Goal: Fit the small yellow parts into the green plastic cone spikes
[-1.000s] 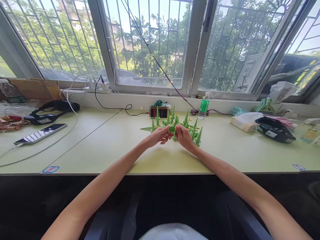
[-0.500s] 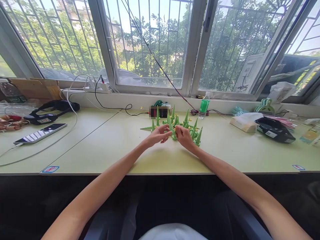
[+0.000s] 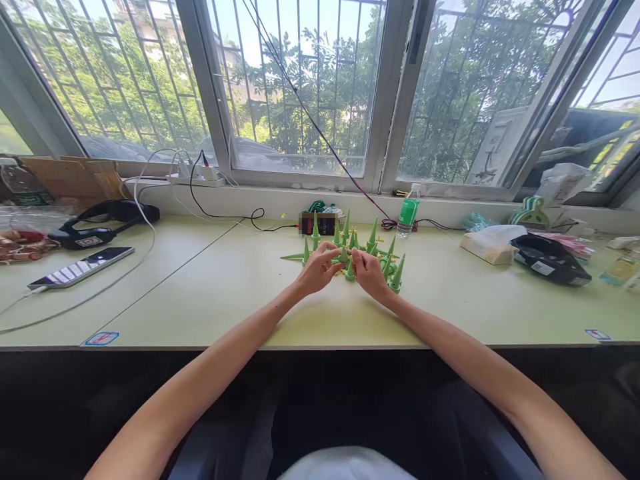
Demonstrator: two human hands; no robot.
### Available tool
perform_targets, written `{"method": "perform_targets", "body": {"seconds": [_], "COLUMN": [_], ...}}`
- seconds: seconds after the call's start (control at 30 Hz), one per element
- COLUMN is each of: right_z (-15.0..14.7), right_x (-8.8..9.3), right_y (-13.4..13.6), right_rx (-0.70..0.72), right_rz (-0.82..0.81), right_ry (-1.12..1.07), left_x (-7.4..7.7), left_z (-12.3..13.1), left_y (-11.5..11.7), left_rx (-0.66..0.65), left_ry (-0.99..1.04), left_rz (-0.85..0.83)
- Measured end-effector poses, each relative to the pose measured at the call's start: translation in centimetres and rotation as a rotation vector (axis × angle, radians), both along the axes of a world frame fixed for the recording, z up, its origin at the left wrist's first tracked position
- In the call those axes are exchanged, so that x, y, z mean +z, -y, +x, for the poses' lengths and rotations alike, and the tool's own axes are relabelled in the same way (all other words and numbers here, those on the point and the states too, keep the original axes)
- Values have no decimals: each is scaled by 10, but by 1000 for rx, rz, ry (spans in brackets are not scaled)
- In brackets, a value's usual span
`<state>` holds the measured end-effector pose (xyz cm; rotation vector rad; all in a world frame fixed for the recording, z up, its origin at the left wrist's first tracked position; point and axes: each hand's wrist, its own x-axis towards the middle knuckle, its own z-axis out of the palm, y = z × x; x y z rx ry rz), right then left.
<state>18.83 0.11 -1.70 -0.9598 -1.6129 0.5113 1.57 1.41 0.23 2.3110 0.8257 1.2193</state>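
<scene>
Several green cone-shaped pieces stand or lie in a cluster on the pale table (image 3: pixel 200 287), among them an upright cone (image 3: pixel 399 275) at the right and one (image 3: pixel 316 229) at the back left. My left hand (image 3: pixel 319 270) is at the near left side of the cluster, its fingers bent round a small green piece (image 3: pixel 343 255). Close beside it on the right, my right hand (image 3: pixel 367 270) is closed in a pinch, its fingertips at the same spot. What the right fingers hold is too small to make out.
Behind the cluster are a dark device (image 3: pixel 325 225) and a bottle with a green label (image 3: pixel 409 212). A phone (image 3: pixel 83 267) and black headgear (image 3: pixel 103 223) lie left. At right are a tissue box (image 3: pixel 493 244) and a black strap (image 3: pixel 553 261).
My left hand has shifted slightly, its fingers drawn more closely together near the right fingertips. The green piece between the hands has changed its tilt. My right hand has hardly moved.
</scene>
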Motion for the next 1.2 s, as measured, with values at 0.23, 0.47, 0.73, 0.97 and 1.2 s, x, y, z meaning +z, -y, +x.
{"method": "perform_targets", "body": {"seconds": [0.23,0.47,0.73,0.97,1.2], "right_z": [0,1,0,3,1], "right_x": [0,1,1,-2,-1], "right_y": [1,4,4,0,0], "right_rx": [-56,-40,10,39,37], "right_rz": [50,97,45,24,-6], "right_ry": [-25,82,102,97,67], "left_x": [0,5,4,6,5], "left_z": [3,2,-4,-5,-1], "left_y": [-5,-3,-2,3,3], "left_rx": [72,-183,-274,-154,-48], "left_ry": [140,192,202,133,104], "left_rz": [-144,-677,-704,-464,-307]}}
